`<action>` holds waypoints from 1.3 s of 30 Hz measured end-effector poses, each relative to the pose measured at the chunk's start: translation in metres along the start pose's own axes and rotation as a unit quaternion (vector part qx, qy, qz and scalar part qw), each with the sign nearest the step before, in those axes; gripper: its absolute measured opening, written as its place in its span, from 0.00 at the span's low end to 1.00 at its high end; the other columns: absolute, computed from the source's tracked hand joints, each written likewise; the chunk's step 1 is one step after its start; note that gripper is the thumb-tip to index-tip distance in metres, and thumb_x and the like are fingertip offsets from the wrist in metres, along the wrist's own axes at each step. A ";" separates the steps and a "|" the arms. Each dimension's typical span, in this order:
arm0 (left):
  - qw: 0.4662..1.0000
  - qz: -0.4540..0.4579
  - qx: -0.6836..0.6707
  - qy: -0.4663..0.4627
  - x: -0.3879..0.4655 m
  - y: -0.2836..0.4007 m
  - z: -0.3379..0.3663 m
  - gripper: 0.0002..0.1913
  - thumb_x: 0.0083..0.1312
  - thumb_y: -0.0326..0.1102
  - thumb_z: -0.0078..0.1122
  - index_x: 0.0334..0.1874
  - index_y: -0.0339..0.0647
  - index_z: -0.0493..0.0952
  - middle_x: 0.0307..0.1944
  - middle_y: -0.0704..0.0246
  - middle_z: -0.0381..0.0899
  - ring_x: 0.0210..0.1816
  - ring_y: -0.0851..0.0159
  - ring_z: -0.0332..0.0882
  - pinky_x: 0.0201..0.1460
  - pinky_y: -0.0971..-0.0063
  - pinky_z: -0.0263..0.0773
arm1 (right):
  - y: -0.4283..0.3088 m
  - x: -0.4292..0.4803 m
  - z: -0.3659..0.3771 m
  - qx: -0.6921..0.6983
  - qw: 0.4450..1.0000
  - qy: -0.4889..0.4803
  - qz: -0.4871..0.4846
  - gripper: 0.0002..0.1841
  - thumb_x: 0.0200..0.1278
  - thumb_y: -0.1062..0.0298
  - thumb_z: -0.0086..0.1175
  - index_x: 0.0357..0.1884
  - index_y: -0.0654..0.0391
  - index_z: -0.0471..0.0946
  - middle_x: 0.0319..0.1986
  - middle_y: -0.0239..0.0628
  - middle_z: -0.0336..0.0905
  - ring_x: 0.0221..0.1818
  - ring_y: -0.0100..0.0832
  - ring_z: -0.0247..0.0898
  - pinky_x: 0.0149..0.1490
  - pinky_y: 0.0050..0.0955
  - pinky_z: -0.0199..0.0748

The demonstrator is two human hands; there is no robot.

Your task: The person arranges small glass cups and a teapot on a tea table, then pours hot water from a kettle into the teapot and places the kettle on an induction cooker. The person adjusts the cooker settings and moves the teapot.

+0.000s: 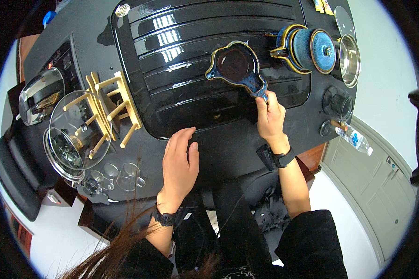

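My right hand [273,117] grips the short handle of a blue-glazed ceramic pitcher [235,66] with a brown rim and a pouring lip. The pitcher's inside looks dark; I cannot tell how much liquid is in it. It is over the ribbed black tea tray [202,115], whose surface shines as if wet. At the tray's near edge my left hand [179,160] lies palm down, holding nothing, with the thumb apart from the fingers. Beyond my right hand, a lidded blue ceramic teapot [309,48] stands at the tray's right side, close to another brown-rimmed blue vessel [282,43].
To the left are a wooden peg rack [122,101], a clear glass lid [70,139], a kettle [43,96] and several glass cups [129,176]. On the right stand a steel pot [349,61], a glass jar [338,103] and a plastic water bottle [356,139] near the table edge.
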State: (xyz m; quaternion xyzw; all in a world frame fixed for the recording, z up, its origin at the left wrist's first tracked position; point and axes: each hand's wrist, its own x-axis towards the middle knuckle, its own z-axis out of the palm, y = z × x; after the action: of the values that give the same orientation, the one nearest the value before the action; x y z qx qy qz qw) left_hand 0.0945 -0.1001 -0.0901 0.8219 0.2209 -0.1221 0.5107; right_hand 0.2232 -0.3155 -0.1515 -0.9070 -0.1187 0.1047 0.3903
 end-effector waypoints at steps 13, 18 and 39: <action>1.000 0.021 -0.001 -0.016 0.002 0.003 0.014 0.16 0.69 0.27 0.51 0.58 0.32 0.73 0.54 0.52 0.76 0.56 0.46 0.75 0.61 0.61 0.69 | -0.013 -0.012 -0.012 0.014 0.998 0.046 -0.039 0.15 0.74 0.59 0.51 0.43 0.64 0.72 0.20 0.44 0.74 0.21 0.44 0.76 0.27 0.33 0.70; 1.000 0.026 -0.001 -0.014 -0.004 0.007 0.007 0.16 0.69 0.27 0.50 0.57 0.31 0.73 0.53 0.51 0.76 0.55 0.46 0.75 0.61 0.61 0.69 | -0.033 -0.022 -0.035 0.019 0.998 0.048 -0.043 0.15 0.74 0.59 0.52 0.43 0.64 0.72 0.19 0.42 0.73 0.19 0.42 0.74 0.26 0.32 0.69; 0.998 0.056 0.021 -0.023 -0.029 0.046 0.008 0.17 0.67 0.24 0.52 0.57 0.30 0.73 0.52 0.52 0.76 0.53 0.47 0.75 0.59 0.61 0.70 | -0.046 -0.031 -0.148 0.050 0.980 0.183 0.057 0.17 0.77 0.57 0.47 0.47 0.64 0.73 0.19 0.24 0.64 0.20 0.16 0.56 0.25 0.19 0.58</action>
State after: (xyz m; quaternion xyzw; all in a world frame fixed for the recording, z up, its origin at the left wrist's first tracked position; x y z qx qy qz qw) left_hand 0.0917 -0.1316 -0.0448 0.8406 0.1601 -0.1163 0.5043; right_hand 0.2298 -0.3949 -0.0149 -0.8953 0.0117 -0.0351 0.4440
